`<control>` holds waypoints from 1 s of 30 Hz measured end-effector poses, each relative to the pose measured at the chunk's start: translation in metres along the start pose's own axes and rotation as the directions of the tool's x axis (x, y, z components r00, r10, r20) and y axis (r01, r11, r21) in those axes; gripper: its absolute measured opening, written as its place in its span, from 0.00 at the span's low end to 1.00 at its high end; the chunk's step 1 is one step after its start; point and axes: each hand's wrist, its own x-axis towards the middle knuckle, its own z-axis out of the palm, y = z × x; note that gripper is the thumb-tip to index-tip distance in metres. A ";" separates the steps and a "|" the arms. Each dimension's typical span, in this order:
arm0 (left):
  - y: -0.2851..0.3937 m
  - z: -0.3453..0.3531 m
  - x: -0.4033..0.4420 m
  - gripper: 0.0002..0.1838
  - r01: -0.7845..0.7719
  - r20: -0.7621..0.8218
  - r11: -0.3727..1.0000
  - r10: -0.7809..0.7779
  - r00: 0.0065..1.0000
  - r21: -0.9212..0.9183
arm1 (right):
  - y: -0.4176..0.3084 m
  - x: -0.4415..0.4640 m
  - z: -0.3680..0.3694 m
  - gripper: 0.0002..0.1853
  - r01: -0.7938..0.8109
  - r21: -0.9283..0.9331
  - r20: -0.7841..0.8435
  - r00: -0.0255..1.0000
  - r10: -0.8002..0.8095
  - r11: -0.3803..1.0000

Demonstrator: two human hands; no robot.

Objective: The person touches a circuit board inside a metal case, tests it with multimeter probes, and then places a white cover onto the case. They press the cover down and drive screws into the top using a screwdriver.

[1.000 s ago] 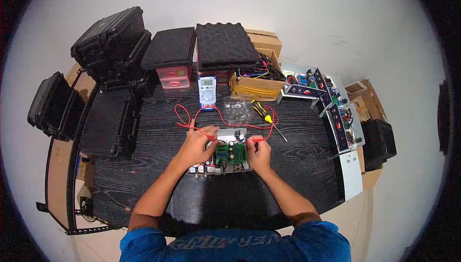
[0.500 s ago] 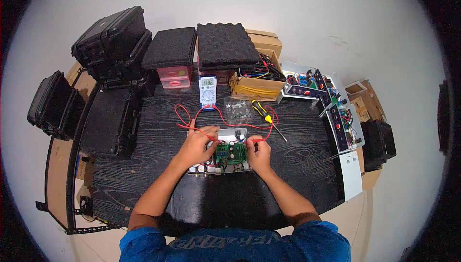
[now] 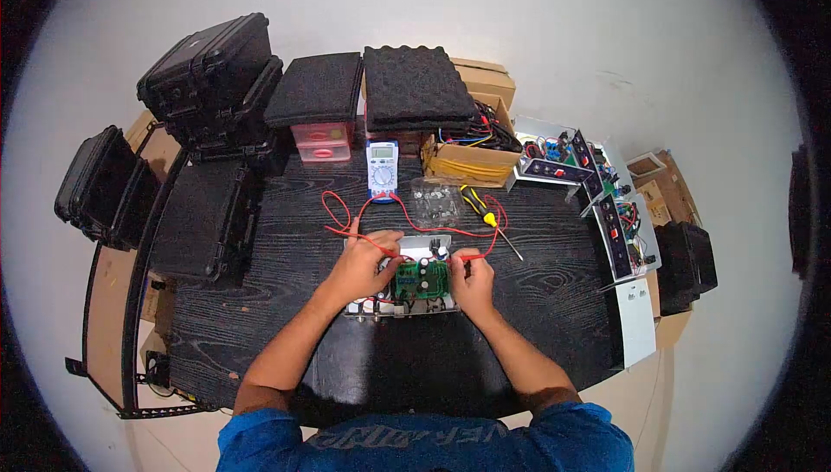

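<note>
Black table: the black table (image 3: 286,204) carries the work, with opened units (image 3: 616,234) along its right side.
Metal casing: the metal casing (image 3: 421,244) lies flat, between the two hands, its inside exposed; getting it open is done, closing it is not.
Left hand: the left hand (image 3: 361,266) rests over the casing's left part, thumb and forefinger nearly together, apparently pinching a probe; the other fingers are spread.
Right hand: the right hand (image 3: 473,284) sits at the casing's right edge, fingers curled closely round the other probe.
Multimeter: the multimeter (image 3: 383,171) lies beyond the casing, lead plugged in; no digits can be read.
Circuit board: the green circuit board (image 3: 421,279) sits inside the casing, just right of the left thumb and just left of the right fingers.
Screwdriver: the yellow-and-black screwdriver (image 3: 479,205) lies unheld, beside a clear bag (image 3: 437,204) of small parts.
Red probes: probing looks under way, unfinished; the left probe (image 3: 391,253) and right probe (image 3: 468,256) point inward, but contact at the tips cannot be told.
</note>
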 end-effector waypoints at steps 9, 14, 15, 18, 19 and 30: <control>0.001 -0.001 0.000 0.04 0.002 0.003 1.000 -0.001 1.000 -0.011 | 0.002 -0.001 0.002 0.05 0.005 0.047 -0.015 1.000 -0.004 0.999; -0.002 0.002 -0.002 0.05 -0.008 -0.015 1.000 0.008 1.000 -0.017 | 0.001 0.000 0.003 0.04 0.024 0.038 -0.026 0.999 -0.023 0.999; 0.000 0.001 -0.001 0.05 -0.004 -0.007 1.000 0.003 1.000 -0.012 | 0.001 0.000 0.003 0.04 0.029 0.038 -0.028 0.999 -0.028 0.999; 0.000 0.000 0.001 0.05 -0.002 0.014 1.000 0.002 1.000 -0.003 | 0.001 -0.001 0.001 0.04 -0.021 0.033 0.009 1.000 0.021 0.999; 0.000 0.000 0.001 0.05 -0.004 0.020 1.000 0.004 1.000 0.000 | 0.002 -0.001 0.001 0.04 -0.030 0.038 0.012 0.999 0.029 0.999; -0.004 0.003 -0.002 0.05 0.009 -0.021 0.998 -0.010 1.000 -0.059 | 0.002 -0.002 0.000 0.07 -0.032 0.068 0.042 0.999 0.029 0.997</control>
